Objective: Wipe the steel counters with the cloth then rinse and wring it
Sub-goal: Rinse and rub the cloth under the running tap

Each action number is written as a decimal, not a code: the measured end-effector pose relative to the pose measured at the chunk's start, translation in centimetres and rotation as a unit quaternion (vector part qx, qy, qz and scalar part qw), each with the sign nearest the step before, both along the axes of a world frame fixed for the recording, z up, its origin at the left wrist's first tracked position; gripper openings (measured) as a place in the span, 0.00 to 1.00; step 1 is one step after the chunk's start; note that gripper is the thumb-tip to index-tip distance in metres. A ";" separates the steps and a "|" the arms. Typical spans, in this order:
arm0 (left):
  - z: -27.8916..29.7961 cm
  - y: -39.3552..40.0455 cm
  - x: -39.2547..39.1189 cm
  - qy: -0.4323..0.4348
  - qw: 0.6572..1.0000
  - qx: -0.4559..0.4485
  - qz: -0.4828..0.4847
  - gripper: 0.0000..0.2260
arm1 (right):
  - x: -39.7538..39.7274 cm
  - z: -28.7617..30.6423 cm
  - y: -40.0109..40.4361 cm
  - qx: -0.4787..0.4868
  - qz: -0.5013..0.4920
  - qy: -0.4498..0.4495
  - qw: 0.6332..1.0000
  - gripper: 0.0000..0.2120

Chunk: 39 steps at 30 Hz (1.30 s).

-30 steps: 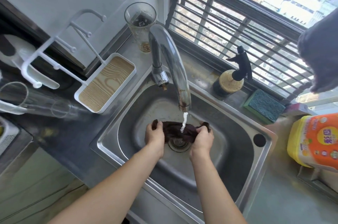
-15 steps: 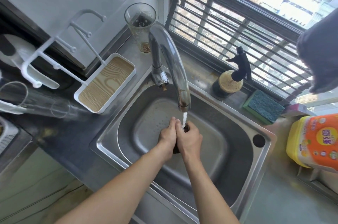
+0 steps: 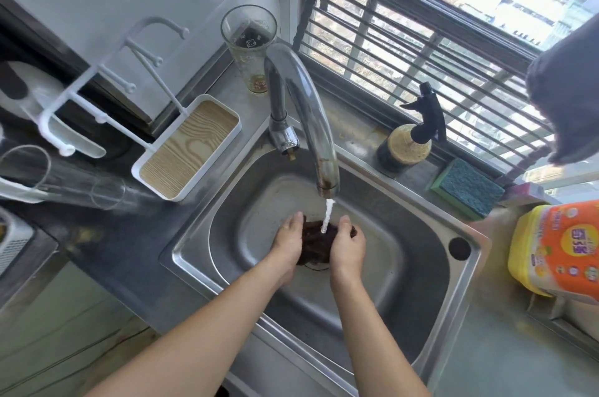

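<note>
Head view: both hands inside the steel sink point(image 3: 431, 306), over the drain. Left hand point(image 3: 287, 242) and right hand point(image 3: 346, 246) hold a dark brown cloth point(image 3: 312, 242) bunched between them, 1 hand on each side, fingers curled around its edges. Water stream point(image 3: 327, 215) from the curved faucet point(image 3: 308, 111) lands on top of the cloth. Cloth sits mid-basin, just above the drain, partly hiding it. Far left of the faucet: a clear glass point(image 3: 249, 50) upright on the steel counter point(image 3: 246, 108). Left: white tray with wood-grain base point(image 3: 188, 145). Far right on the ledge: spray bottle point(image 3: 411, 140), then a green-blue sponge point(image 3: 466, 187). Right edge: yellow-orange detergent container point(image 3: 557, 250). Barred window point(image 3: 405, 40) at far side.
</note>
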State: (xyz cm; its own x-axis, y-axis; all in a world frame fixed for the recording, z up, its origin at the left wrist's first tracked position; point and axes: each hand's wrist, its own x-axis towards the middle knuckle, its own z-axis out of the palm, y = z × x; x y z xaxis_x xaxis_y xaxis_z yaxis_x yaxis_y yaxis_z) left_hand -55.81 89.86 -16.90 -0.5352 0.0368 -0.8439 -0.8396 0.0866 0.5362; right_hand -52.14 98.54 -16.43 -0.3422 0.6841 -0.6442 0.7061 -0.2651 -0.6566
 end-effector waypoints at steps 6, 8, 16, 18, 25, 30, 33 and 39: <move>1.5 -1.7 -1.4 -0.142 0.987 0.030 0.063 0.14 | 0.7 0.0 1.3 -0.264 -0.087 0.105 0.955 0.16; 2.0 -1.5 -1.1 -0.152 0.983 0.092 0.047 0.17 | 0.8 -0.3 1.1 -0.213 0.005 0.083 0.973 0.20; 0.9 0.4 -0.1 0.015 0.997 0.061 -0.045 0.06 | 1.2 -0.4 -1.6 0.090 0.181 0.065 0.977 0.16; 1.2 1.1 0.0 0.038 0.997 0.040 -0.049 0.09 | 1.2 -0.2 -2.2 0.104 0.134 0.070 0.983 0.23; 1.4 1.8 0.0 -0.016 1.000 0.019 -0.002 0.14 | 0.6 0.9 -1.8 0.144 0.076 0.050 0.985 0.24; 1.5 2.0 0.0 -0.044 0.999 0.003 0.023 0.13 | 0.1 0.8 -1.4 0.138 0.099 0.041 0.985 0.16; 1.5 1.6 0.1 -0.016 1.000 -0.015 -0.010 0.16 | 0.3 0.6 -1.1 0.148 0.130 0.055 0.979 0.16; 0.2 0.2 -1.3 0.041 0.997 -0.064 -0.021 0.20 | 0.6 -0.3 -0.2 0.110 0.060 0.086 0.988 0.07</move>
